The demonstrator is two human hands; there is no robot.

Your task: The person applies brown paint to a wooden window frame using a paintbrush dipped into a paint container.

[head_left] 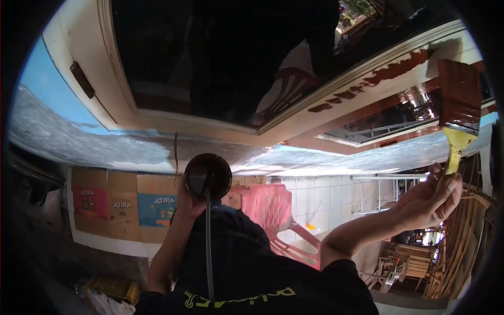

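In my right hand [443,197], raised at the far right, the fingers pinch the yellow handle of a wide paintbrush [460,100]. Its bristles point up and are coated in reddish brown, overlapping the pale window frame [181,119] in this view. Ragged strokes of brown paint [386,75] run along that frame, left of the brush. Close to my chest, my left hand [193,203] is wrapped round a round, dark can [216,190] with brown inside; the can hides part of the fingers. A grey cord [210,252] hangs down over my black shirt.
A pink plastic chair [265,203] stands behind me on white tiles. Flattened cardboard boxes [121,178] lie at the left. A metal ladder [367,195] and stacked wood strips [459,249] are at the right. A yellow crate [113,286] sits lower left.
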